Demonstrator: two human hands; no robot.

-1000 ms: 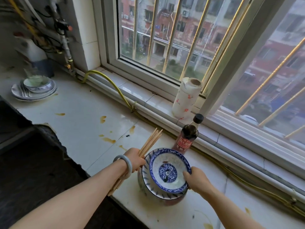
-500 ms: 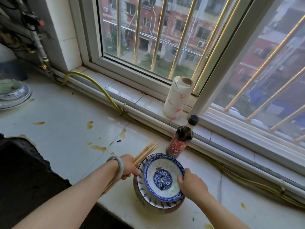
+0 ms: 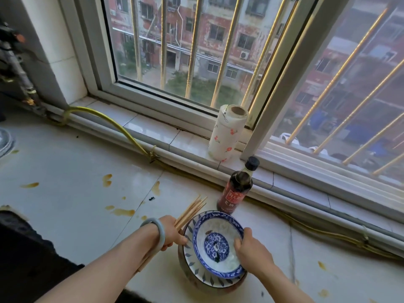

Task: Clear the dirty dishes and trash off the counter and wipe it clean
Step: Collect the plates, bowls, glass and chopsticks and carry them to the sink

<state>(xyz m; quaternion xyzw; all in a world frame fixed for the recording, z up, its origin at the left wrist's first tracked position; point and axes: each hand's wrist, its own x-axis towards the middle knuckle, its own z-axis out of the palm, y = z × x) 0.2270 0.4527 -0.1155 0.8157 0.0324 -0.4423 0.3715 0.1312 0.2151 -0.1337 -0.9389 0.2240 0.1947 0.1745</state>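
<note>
**Steadily now: lifting the stacked bowls off the worktop**

Both hands are busy at the near edge of the worktop (image 3: 65, 171). The left hand (image 3: 169, 231) is closed around a bundle of chopsticks (image 3: 192, 209), whose tips fan out up and away toward the window, and its fingers also press against the left rim of the stack. The right hand (image 3: 251, 248) grips the right rim of the small blue bowl (image 3: 216, 243), with the thumb hooked over the edge.

That bowl sits tilted inside a wider blue-and-white bowl (image 3: 190, 254), which appears to rest in a darker bowl beneath; how many lie in the pile is hard to tell. The stack lies between the two hands, touching both.

To do this step well, I would take the weight from under the lowest bowl rather than from the top rim alone, since the tilted upper bowl looks free to slide. Keeping the chopsticks pinned flat against the palm should stop them from slipping out or catching on anything.

Just beyond the stack stands a dark sauce bottle (image 3: 237, 189), close enough to be knocked if the bowls swing forward, so a straight lift up and back seems safest. Behind it, on the window ledge, stands a roll of kitchen paper (image 3: 227, 134).

Brown spills (image 3: 122, 212) dot the worktop to the left, not yet wiped.
</note>
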